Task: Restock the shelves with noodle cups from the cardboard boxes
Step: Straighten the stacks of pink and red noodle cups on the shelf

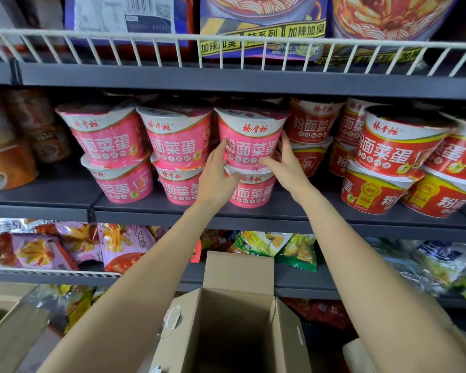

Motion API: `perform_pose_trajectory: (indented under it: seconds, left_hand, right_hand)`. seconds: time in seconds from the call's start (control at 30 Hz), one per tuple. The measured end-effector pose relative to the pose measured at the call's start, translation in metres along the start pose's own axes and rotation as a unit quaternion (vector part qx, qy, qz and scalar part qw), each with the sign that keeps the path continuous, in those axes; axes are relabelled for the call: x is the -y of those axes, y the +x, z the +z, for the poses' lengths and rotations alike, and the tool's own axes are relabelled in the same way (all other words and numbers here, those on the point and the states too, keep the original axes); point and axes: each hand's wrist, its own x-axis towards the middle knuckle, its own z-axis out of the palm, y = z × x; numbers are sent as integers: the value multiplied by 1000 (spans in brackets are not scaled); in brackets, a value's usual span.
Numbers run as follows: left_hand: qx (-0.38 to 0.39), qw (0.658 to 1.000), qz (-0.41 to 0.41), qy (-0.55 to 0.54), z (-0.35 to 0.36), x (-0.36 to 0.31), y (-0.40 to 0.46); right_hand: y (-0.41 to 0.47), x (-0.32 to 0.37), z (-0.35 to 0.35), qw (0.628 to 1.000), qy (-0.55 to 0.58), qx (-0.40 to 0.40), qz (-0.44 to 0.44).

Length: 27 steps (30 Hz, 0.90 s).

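Pink cup (249,140): we hold it atop another pink cup (253,189) on the grey shelf (293,211).
Left hand (217,175): fingers clamped on it.
Right hand (287,162): fingers likewise curled on it.
Cardboard box (237,313): below the shelf, open; contents unseen.

Above the hands, behind a white wire rail (226,49), stand large purple noodle bags (261,25). Far to the left sit orange tubs (8,160) — blurred. Below the arms lie snack packets — pink bags (65,246) at left, green bags (288,246) between the arms.
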Motion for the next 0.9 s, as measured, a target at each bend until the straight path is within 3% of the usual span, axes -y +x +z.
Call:
perform_pose_trajectory:
  seconds: [0.23, 0.43, 0.67, 0.77, 0.9]
  left_hand:
    - [30, 998, 28, 57, -5, 8, -2]
    - [59, 990, 45, 121, -12, 4, -6]
    - [83, 974, 59, 202, -9, 15, -17]
    - [110, 956, 91, 256, -4, 21, -25]
    - [119, 903, 102, 399, -4, 17, -25]
  right_hand:
    - [-5, -9, 0, 997, 55, -47, 19]
    - [-21, -11, 8, 996, -41, -77, 12]
    - [-20, -11, 19, 995, -59, -81, 12]
    - [-22, -10, 19, 995, -62, -73, 16]
    - [-21, -10, 29, 988, -117, -100, 28]
